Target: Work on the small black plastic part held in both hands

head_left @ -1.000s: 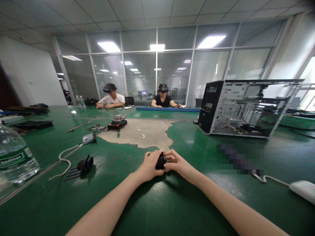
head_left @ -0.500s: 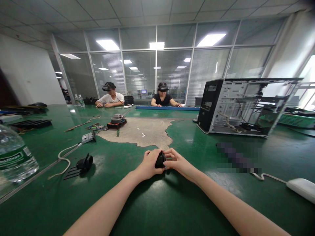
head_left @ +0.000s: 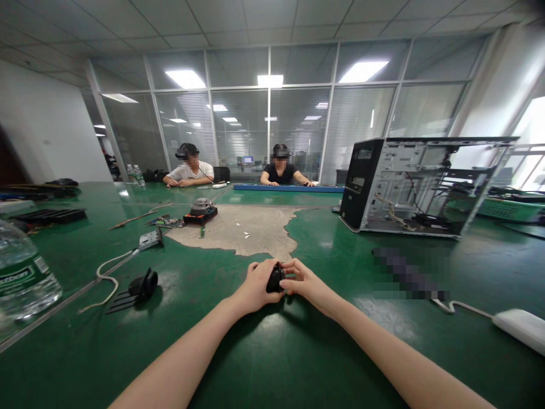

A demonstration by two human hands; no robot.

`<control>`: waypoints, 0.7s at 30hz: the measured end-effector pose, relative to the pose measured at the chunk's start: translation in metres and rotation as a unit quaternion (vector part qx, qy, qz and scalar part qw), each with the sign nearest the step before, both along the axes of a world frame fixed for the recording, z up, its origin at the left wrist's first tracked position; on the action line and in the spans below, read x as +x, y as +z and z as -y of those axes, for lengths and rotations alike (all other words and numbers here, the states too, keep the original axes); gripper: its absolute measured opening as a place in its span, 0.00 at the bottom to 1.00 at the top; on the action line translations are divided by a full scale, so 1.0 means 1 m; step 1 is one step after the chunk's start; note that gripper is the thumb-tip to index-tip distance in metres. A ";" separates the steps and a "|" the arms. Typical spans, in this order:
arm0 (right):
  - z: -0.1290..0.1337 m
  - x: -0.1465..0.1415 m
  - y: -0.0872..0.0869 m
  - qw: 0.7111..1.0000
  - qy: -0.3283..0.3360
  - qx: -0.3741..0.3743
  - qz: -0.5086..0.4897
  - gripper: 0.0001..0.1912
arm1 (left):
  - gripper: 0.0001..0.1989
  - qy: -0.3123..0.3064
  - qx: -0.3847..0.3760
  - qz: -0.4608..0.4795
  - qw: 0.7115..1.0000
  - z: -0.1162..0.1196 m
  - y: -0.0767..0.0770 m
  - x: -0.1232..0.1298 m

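Observation:
Just in front of me, a small black rounded object (head_left: 275,279) is held a little above the green table (head_left: 272,352); its exact kind is hard to make out behind my fingers. My left hand (head_left: 254,288) wraps round it from the left, closed on it. From the other side, my right hand (head_left: 305,282) pinches its right edge with bent fingers. Off to the left lies a black plastic part (head_left: 142,284) with a round piece and several prongs, apart from both hands.
An opened computer case (head_left: 361,187) stands at right. A water bottle (head_left: 25,278), a metal bracket (head_left: 151,240) and a pale cord (head_left: 108,278) are at left. Beyond is a black-and-red part (head_left: 200,211). A white power strip (head_left: 522,328) lies right. Two people sit across.
The view has shifted very slightly. Both hands stay round the black object, and the right fingers have moved a little against its edge.

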State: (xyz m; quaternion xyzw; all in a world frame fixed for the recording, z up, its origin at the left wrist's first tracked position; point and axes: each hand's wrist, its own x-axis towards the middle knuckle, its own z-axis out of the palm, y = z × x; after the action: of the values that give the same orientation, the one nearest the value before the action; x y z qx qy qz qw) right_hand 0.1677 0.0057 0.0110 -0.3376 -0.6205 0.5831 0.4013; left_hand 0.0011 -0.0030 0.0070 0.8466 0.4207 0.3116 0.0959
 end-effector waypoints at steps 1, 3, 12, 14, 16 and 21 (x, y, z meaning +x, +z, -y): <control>0.001 0.001 0.001 1.000 0.004 0.002 -0.004 0.20 | 0.29 0.000 0.002 0.000 1.000 -0.001 -0.001 0.000; 0.002 0.000 0.002 1.000 0.002 0.004 -0.010 0.19 | 0.29 0.000 0.004 -0.001 1.000 -0.001 -0.001 0.000; -0.003 -0.001 -0.004 0.999 -0.030 -0.016 0.005 0.14 | 0.27 0.001 0.008 -0.007 1.000 0.000 0.000 0.001; -0.002 0.001 -0.003 1.000 -0.006 -0.016 0.002 0.14 | 0.28 0.002 0.008 -0.009 1.000 0.000 0.000 0.001; 0.001 0.003 -0.001 1.000 0.016 -0.001 -0.005 0.19 | 0.29 0.007 0.003 -0.013 1.000 0.000 0.000 0.000; 0.005 0.000 0.001 1.000 -0.003 0.005 -0.022 0.14 | 0.30 0.010 -0.004 -0.013 1.000 -0.001 -0.001 0.001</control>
State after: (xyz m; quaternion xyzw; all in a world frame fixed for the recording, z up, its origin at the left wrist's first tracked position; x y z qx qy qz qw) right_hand 0.1675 0.0004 0.0121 -0.3243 -0.6136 0.5860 0.4183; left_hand 0.0018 -0.0023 0.0058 0.8458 0.4314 0.3003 0.0910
